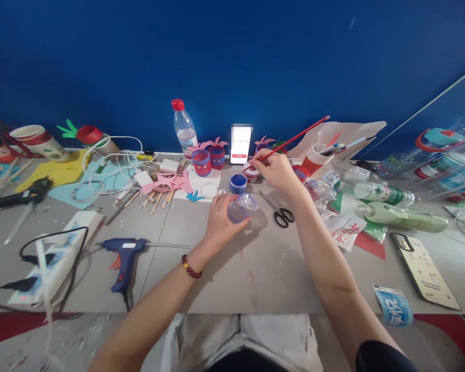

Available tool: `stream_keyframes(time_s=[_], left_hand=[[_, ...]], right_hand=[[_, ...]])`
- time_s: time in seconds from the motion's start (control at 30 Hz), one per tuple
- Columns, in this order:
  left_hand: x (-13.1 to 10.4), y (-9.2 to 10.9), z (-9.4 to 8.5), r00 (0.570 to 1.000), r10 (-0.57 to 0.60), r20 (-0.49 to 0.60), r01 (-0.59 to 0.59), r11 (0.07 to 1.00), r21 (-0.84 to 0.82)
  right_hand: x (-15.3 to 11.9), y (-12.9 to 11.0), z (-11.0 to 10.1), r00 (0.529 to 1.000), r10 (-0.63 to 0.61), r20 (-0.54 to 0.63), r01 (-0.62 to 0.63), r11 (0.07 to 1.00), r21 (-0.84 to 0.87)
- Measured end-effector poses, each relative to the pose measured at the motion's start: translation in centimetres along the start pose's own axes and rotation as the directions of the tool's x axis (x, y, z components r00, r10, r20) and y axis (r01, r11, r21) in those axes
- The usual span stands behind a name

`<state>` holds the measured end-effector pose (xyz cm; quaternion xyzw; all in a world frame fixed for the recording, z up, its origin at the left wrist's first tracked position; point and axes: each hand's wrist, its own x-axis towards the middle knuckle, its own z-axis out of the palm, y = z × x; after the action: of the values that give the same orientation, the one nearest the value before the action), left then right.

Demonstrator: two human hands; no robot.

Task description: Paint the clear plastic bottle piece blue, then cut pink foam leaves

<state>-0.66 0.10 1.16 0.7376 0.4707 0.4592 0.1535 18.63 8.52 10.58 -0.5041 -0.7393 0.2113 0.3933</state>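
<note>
My left hand (221, 219) is wrapped round a clear plastic cup-like piece (242, 208), held above the middle of the table. In my right hand (275, 168) is a thin red brush (298, 136), pinched near its lower end, which is over a small jar (250, 172) of red and white colour. The brush's tip is too small to make out. An open jar of blue paint (238, 182) stands just left of that jar, behind the clear piece. Black-handled scissors (281, 213) lie below my right wrist.
A blue glue gun (126, 258) and a white power strip (58, 261) lie at the left. Behind stand painted cups (201, 162), a red-capped bottle (185, 132) and a lit phone (241, 144). Plastic bottles (385, 193) and a phone case (426, 271) are on the right.
</note>
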Motion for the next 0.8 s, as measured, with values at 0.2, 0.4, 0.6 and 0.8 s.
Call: stream_keyframes(time_s=[0.2, 0.4, 0.6, 0.8], left_hand=[[-0.3, -0.1, 0.2, 0.996, 0.079, 0.033, -0.079, 0.997, 0.02], [-0.4, -0.2, 0.4, 0.995, 0.094, 0.026, -0.095, 0.995, 0.027], [-0.4, 0.2, 0.2, 0.993, 0.104, 0.056, -0.106, 0.994, 0.036], [-0.4, 0.1, 0.3, 0.994, 0.101, 0.049, -0.103, 0.994, 0.043]], right_hand=[[0.1, 0.6, 0.6, 0.992, -0.078, 0.104, 0.095, 0.981, -0.17], [0.1, 0.9, 1.5, 0.98, -0.104, 0.171, 0.137, 0.97, -0.198], [0.0, 0.4, 1.9, 0.982, -0.054, 0.181, 0.099, 0.962, -0.254], [-0.1, 0.5, 1.9, 0.979, -0.076, 0.189, 0.122, 0.962, -0.244]])
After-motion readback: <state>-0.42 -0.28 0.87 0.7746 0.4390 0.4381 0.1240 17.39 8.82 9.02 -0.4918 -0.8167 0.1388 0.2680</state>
